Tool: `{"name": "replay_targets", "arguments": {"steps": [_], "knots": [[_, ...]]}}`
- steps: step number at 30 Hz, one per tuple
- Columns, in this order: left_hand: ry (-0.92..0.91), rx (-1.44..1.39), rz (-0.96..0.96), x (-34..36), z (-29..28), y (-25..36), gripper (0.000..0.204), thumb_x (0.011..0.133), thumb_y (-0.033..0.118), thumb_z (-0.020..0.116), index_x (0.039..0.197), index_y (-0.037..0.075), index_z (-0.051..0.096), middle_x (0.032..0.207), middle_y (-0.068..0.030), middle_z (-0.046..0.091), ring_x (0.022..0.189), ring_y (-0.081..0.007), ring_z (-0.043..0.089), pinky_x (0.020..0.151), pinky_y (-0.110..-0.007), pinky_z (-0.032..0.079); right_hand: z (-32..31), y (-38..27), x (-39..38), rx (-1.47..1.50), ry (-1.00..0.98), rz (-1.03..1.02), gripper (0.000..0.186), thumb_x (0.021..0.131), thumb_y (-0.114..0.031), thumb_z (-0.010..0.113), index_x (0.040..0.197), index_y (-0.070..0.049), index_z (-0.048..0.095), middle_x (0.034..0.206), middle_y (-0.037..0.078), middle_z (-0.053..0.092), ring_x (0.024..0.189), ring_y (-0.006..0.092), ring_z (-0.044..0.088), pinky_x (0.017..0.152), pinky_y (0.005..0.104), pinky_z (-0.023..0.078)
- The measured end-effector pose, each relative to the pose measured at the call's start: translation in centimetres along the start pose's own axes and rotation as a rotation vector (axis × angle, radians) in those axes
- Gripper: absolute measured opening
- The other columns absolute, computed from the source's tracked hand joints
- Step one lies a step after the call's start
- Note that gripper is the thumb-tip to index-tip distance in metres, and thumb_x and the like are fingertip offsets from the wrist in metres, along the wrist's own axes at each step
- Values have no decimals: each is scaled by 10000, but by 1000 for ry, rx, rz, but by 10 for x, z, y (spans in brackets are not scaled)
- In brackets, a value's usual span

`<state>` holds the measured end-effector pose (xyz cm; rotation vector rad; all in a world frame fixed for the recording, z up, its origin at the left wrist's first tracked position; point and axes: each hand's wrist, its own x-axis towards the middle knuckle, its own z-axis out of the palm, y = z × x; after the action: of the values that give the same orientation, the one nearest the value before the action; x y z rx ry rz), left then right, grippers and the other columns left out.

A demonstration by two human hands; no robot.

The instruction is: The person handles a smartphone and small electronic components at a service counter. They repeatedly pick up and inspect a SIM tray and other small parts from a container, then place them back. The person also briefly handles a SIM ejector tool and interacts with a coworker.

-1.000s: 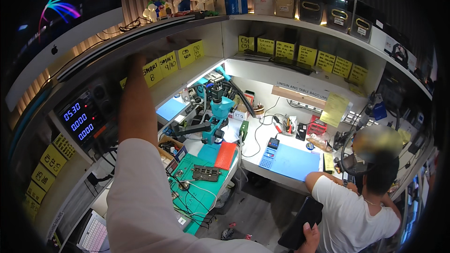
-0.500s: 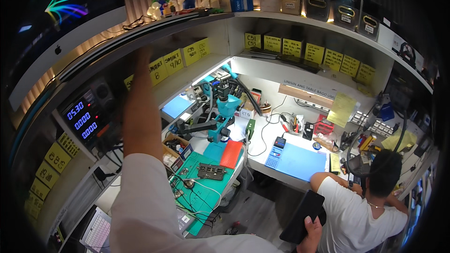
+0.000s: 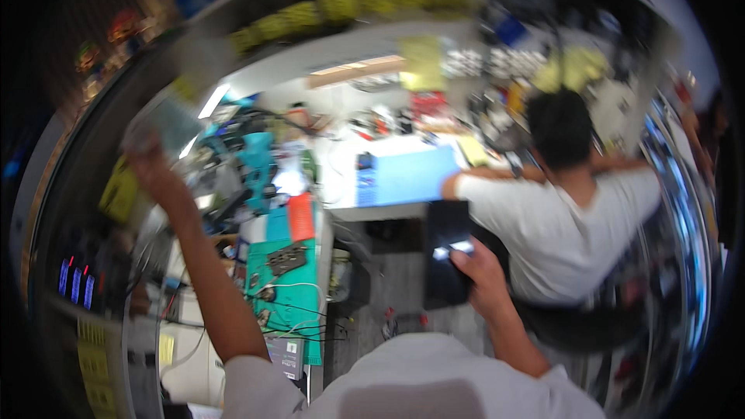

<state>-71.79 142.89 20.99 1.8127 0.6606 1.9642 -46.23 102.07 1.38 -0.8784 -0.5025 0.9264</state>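
Note:
My left hand (image 3: 147,151) is raised at the left by the shelf, blurred by motion. Its fingers are closed on a pale, flat, see-through item (image 3: 177,122), too smeared to name. On the other side, my right hand (image 3: 487,275) grips a black smartphone (image 3: 446,225) upright, thumb across its front. Light glints off the dark screen. Below and beyond my left arm lies a green work mat (image 3: 299,306), with a dark slotted metal plate (image 3: 287,259) and a red pouch (image 3: 300,217) on it.
A co-worker in a white shirt (image 3: 555,225) sits at the right by a blue mat (image 3: 415,174). A teal microscope (image 3: 256,167) stands at the back of the left bench. Cables (image 3: 310,330) cross the green mat. A lit power supply (image 3: 76,283) is at far left.
The view has swung right. My left hand has come down from the shelf with a pale flat item in it. The phone in my right hand has been raised and turned upright.

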Motion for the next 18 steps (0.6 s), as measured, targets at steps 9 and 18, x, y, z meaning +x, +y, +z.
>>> {"name": "replay_targets", "arguments": {"steps": [9,18], "knots": [[-497,-1321,-1492,-292,87,63,807,1062,689,509,1455,-15,476,965,-73,534,835,-202,523,752,-378,470,-44,4,-30,13,120,128,386,1084,-254,675,1381,-14,619,1162,48,746,989,88,711,894,268,580],[-724,-1203,-1494,-351,106,118,606,1023,270,618,1517,-58,496,1362,-197,684,1158,-295,695,982,-448,576,-77,27,-31,-151,105,206,387,1108,-302,649,1363,-13,616,1181,30,722,1065,79,666,974,282,533]]}}
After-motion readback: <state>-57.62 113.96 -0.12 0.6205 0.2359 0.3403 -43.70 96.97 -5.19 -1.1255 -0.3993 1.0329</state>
